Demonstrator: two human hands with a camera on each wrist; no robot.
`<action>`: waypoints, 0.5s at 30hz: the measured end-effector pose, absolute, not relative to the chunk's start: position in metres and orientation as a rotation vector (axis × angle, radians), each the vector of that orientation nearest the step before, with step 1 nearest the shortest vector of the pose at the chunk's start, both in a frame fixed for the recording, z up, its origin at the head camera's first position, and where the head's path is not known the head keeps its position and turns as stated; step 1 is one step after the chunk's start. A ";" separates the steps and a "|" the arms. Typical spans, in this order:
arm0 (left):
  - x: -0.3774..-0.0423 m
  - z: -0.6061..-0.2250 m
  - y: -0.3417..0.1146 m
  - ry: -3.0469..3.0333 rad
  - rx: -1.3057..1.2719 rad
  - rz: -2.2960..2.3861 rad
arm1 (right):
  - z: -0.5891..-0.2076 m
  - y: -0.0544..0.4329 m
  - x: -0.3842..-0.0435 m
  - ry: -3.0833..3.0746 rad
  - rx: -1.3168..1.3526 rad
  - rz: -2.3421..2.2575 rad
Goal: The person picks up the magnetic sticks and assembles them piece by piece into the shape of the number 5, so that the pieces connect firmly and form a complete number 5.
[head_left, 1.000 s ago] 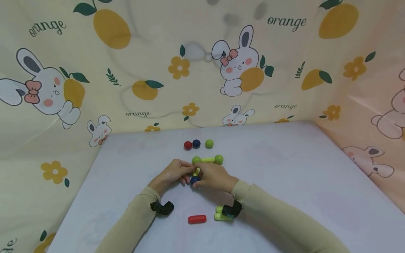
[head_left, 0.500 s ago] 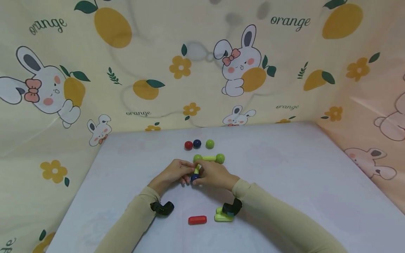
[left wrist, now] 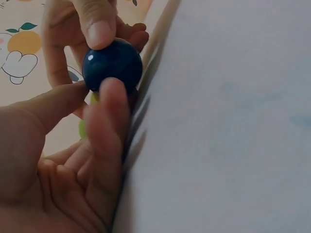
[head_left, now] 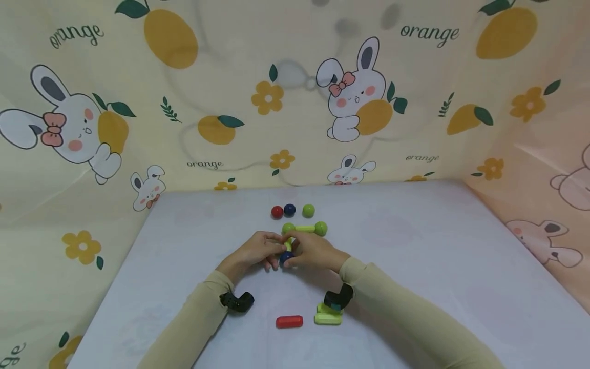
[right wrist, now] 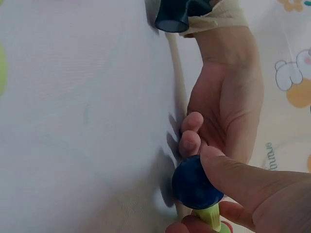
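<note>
A blue ball (head_left: 286, 259) sits on the near end of a short yellow-green stick (head_left: 289, 246). This stick runs up to a green ball (head_left: 288, 228), which a second yellow-green stick (head_left: 304, 229) joins to another green ball (head_left: 321, 228). My right hand (head_left: 318, 252) holds the blue ball, its thumb pressed on it in the right wrist view, with the forefinger reaching toward the green ball. My left hand (head_left: 254, 252) pinches the stick beside the blue ball (left wrist: 112, 65). Fingers partly hide the stick and its joint with the ball.
Behind the joined pieces lie a red ball (head_left: 277, 211), a blue ball (head_left: 289, 210) and a green ball (head_left: 308, 210). Nearer me are a red stick (head_left: 289, 322) and yellow-green sticks (head_left: 328, 319), partly under the right wrist camera (head_left: 338, 297). A printed cloth (head_left: 230, 77) stands behind the white table (head_left: 415, 246).
The hands keep their hold. The near stick and blue ball have shifted slightly away from me, and the joined green pieces too. The whole view has drifted a little.
</note>
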State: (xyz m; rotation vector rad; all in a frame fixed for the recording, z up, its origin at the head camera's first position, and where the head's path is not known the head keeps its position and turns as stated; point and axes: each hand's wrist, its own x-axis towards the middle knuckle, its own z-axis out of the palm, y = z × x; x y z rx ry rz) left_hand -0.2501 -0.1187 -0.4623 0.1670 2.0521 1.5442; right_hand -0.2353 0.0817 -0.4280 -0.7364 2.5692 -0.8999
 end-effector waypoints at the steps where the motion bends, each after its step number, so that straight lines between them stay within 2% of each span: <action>1: -0.250 -0.461 -0.119 2.065 0.172 1.528 | -0.429 0.082 -0.236 2.557 -0.731 -0.912; 7: -0.248 -0.453 -0.124 2.179 0.222 1.432 | -0.432 0.085 -0.241 2.479 -0.720 -0.988; 15: -0.250 -0.447 -0.132 2.182 0.429 1.359 | -0.436 0.092 -0.246 2.360 -0.884 -1.078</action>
